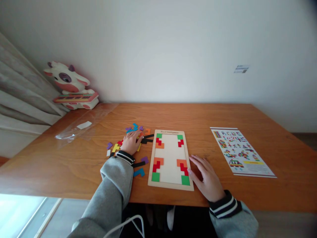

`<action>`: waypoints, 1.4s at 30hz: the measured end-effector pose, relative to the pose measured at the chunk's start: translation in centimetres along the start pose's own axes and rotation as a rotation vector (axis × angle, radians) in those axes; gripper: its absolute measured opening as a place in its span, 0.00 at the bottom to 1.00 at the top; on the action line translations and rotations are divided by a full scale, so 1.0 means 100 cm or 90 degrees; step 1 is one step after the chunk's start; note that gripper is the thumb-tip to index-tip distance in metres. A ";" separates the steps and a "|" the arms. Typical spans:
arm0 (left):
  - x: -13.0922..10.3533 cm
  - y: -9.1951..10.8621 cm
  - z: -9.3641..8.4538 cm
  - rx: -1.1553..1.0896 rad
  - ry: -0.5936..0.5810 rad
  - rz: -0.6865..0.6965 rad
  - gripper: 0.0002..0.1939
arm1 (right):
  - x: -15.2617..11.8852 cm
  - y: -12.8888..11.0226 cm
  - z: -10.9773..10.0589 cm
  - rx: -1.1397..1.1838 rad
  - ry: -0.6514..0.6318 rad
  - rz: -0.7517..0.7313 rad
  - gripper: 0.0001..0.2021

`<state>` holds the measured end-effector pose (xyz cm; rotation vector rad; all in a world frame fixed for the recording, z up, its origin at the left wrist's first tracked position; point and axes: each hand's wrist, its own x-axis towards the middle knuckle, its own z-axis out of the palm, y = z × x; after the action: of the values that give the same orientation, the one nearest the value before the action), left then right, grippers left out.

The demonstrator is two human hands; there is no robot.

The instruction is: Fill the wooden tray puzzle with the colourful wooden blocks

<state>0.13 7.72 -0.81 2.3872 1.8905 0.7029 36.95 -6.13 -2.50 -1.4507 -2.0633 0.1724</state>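
Coloured pieces [116, 147] are covered by the left hand [131, 142], its grip unclear; the board's [170, 188] right edge is apparently touched by the spread right hand [207, 178].

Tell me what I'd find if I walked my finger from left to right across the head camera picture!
Curtain → cow toy with a keyboard → left hand → wooden puzzle board → right hand → printed sheet with colorful pictures.
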 end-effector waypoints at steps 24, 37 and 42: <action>0.010 0.001 -0.004 -0.251 0.066 -0.133 0.17 | 0.001 -0.003 -0.004 -0.023 -0.010 -0.011 0.26; 0.008 0.008 -0.008 -0.245 0.168 -0.047 0.14 | -0.001 -0.046 -0.014 0.013 -0.023 -0.280 0.20; 0.007 0.009 -0.005 -0.209 0.222 0.065 0.10 | 0.004 -0.060 -0.001 0.022 -0.022 -0.276 0.23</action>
<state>0.86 7.97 0.12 2.2748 1.5944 1.3959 32.07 -8.14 0.38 -0.9549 -2.3345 0.0566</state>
